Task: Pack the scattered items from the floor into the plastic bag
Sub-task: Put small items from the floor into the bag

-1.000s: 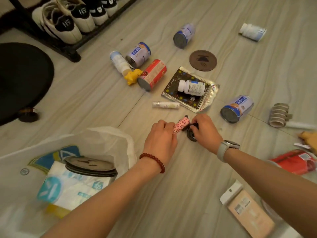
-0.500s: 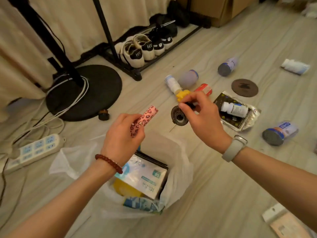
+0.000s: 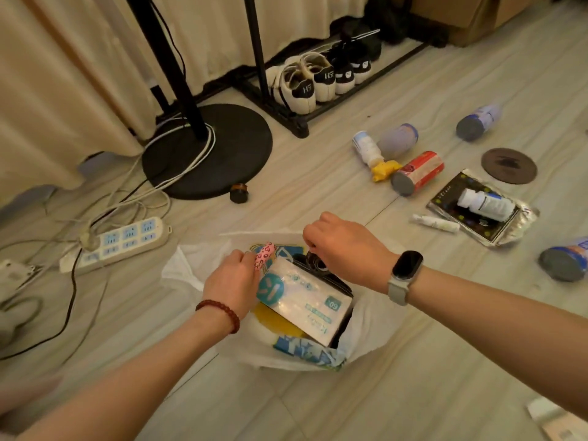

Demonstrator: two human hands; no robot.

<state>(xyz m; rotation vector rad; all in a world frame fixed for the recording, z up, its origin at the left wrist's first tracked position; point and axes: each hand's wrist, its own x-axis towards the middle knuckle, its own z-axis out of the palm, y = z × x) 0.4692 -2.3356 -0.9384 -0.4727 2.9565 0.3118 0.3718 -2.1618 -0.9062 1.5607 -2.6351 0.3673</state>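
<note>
The white plastic bag (image 3: 191, 265) sits open on the wood-look floor (image 3: 413, 361), and both hands are over its mouth. Inside it there's a tissue pack (image 3: 305, 297) with teal print lying on top, something yellow (image 3: 273, 319) under it and a blue-and-white wrapper (image 3: 305, 348) at the near rim. The left hand (image 3: 227, 281) is curled around a pink leopard-print tube (image 3: 264, 254), tip poking up over the bag's far-left side. The right hand (image 3: 346, 249) is pinching a dark round spool (image 3: 315, 261), fingers bent down into the bag, a watch on that wrist.

Still on the floor right of the bag: a small white tube (image 3: 436, 222), a shiny foil pouch (image 3: 480, 210) with a white bottle (image 3: 485, 203) on it, a red can (image 3: 418, 171) touching a yellow toy (image 3: 383, 169), and a blue can (image 3: 564, 261) at the edge. Beyond the bag there's a black stand base (image 3: 222, 148), a shoe rack with sneakers (image 3: 305, 84), and to the left a power strip (image 3: 121, 241)
</note>
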